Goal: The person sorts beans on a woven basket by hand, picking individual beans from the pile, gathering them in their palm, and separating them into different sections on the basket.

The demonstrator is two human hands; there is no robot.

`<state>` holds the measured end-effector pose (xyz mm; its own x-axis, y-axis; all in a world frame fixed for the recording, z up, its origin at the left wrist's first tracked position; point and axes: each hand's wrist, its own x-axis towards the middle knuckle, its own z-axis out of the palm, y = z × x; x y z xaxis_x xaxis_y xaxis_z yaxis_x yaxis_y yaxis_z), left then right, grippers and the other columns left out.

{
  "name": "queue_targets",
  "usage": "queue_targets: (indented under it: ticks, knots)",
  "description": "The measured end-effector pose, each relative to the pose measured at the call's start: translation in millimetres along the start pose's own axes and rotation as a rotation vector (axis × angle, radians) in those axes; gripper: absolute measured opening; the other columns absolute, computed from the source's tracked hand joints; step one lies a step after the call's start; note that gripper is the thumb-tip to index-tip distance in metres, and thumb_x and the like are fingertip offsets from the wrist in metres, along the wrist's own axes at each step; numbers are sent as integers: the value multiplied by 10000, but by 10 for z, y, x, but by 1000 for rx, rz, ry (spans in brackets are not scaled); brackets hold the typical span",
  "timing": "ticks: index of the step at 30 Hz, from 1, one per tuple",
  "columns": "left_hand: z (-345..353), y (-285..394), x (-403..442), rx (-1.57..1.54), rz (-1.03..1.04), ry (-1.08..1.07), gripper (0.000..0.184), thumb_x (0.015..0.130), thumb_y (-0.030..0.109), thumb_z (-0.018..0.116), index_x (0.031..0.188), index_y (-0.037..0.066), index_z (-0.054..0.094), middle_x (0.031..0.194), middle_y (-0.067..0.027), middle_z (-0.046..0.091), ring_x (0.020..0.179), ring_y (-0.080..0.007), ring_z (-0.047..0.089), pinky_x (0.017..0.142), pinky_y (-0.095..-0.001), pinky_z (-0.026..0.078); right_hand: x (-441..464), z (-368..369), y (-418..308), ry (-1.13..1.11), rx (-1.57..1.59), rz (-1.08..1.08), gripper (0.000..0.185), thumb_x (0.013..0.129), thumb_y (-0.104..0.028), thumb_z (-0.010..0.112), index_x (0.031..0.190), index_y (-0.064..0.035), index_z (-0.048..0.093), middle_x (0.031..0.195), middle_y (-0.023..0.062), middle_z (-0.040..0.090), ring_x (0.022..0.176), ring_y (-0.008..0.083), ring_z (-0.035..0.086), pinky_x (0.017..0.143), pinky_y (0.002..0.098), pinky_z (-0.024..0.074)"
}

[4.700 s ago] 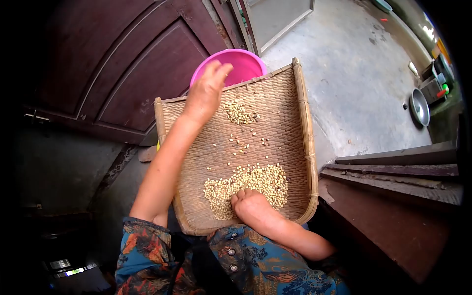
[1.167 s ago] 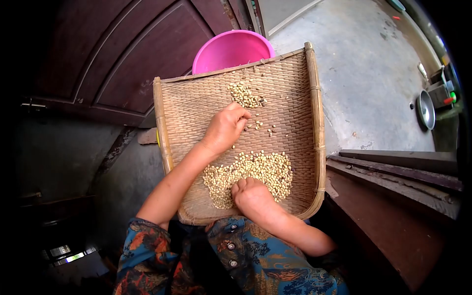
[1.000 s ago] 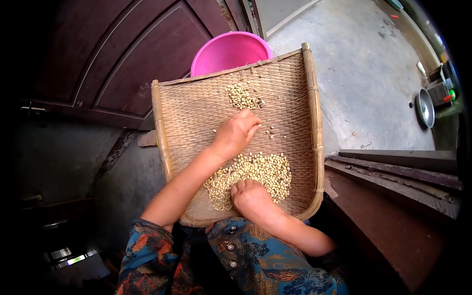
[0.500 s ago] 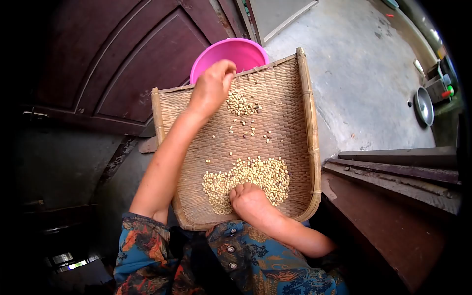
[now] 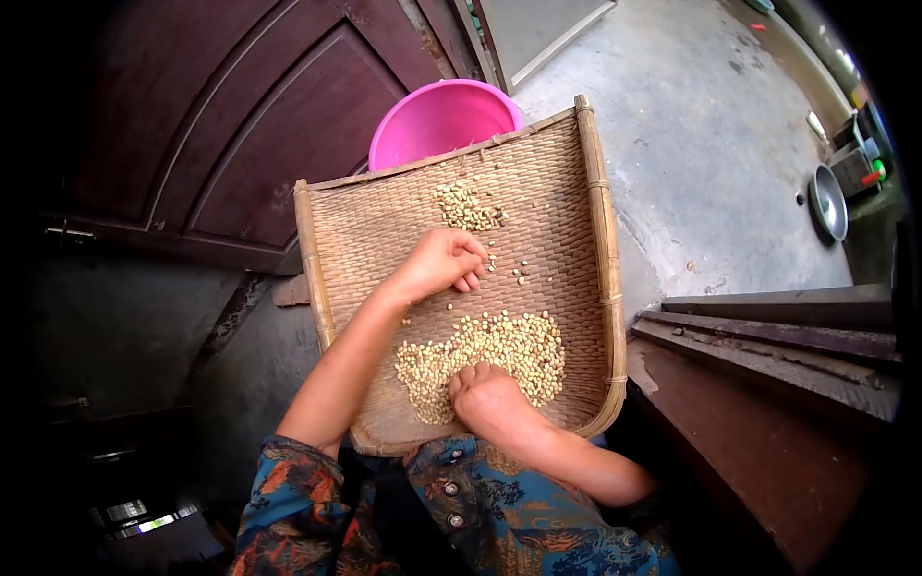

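A woven bamboo tray (image 5: 567,240) lies across my lap, its far edge against a pink basin (image 5: 444,120). Over the middle of the tray is my left hand (image 5: 444,264), fingers bent and close together beside a few loose beans; whether it pinches one is hidden. My right hand (image 5: 487,396) rests with curled fingers at the near edge of the large pile of pale beans (image 5: 519,350); its fingertips are hidden among them. A smaller pile of beans (image 5: 466,206) sits near the far edge, with scattered beans between the two piles.
A dark red panelled door (image 5: 288,144) stands at the left. At the right are a wooden sill (image 5: 759,432) and a concrete floor (image 5: 691,163) with a metal bowl (image 5: 827,203) on it. A brick piece (image 5: 290,291) lies left of the tray.
My left hand has come back from the tray's far edge by the basin to the middle of the tray. My right hand has stayed at the large pile.
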<state>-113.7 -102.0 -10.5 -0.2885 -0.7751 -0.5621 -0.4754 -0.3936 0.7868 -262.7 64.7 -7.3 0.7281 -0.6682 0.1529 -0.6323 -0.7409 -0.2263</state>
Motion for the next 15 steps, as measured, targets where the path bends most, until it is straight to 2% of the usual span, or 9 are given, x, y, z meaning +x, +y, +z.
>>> queue_targets:
  ticks: [1, 4, 5, 8, 11, 15]
  knots:
    - [-40, -32, 4, 19, 42, 119, 105, 919, -1, 580, 989, -42, 645, 831, -92, 688, 678, -125, 669, 594, -253, 557, -1, -4, -4, -12, -5, -1, 55, 731, -132, 595, 747, -84, 614, 695, 37, 562, 660, 179, 560, 586, 289, 429]
    - [-96, -39, -31, 141, 218, 302, 87, 904, -7, 586, 973, -31, 631, 800, -74, 678, 650, -120, 651, 586, -272, 540, 1, 25, -13, -13, -2, -5, 58, 737, -134, 594, 757, -83, 615, 699, 37, 565, 660, 181, 561, 589, 289, 430]
    - [-83, -32, -40, 167, 252, 349, 111, 877, -16, 602, 973, -9, 658, 821, -93, 679, 683, -169, 663, 635, -312, 536, 4, 22, -14, -17, -5, -6, 60, 739, -134, 594, 760, -82, 616, 701, 37, 567, 662, 180, 561, 588, 290, 430]
    - [-48, -19, -101, 528, 436, 323, 124, 860, -33, 618, 962, -1, 682, 848, -72, 648, 772, -169, 639, 698, -286, 511, 1, 9, -10, -21, -6, -8, 65, 744, -135, 593, 768, -80, 618, 707, 38, 569, 667, 179, 562, 586, 290, 431]
    - [-3, -81, -66, 618, 462, 302, 137, 836, -44, 624, 930, 15, 704, 879, -99, 634, 825, -228, 634, 736, -309, 502, 1, 12, -12, -13, 8, -7, 69, 745, -137, 593, 771, -79, 619, 712, 38, 570, 672, 177, 563, 586, 290, 431]
    - [-16, -36, -44, 543, 505, 439, 181, 840, -33, 625, 996, 31, 692, 925, -121, 626, 832, -267, 633, 748, -337, 507, 7, 9, -13, -27, 12, -2, 68, 747, -134, 590, 771, -78, 621, 712, 38, 570, 674, 177, 564, 587, 289, 432]
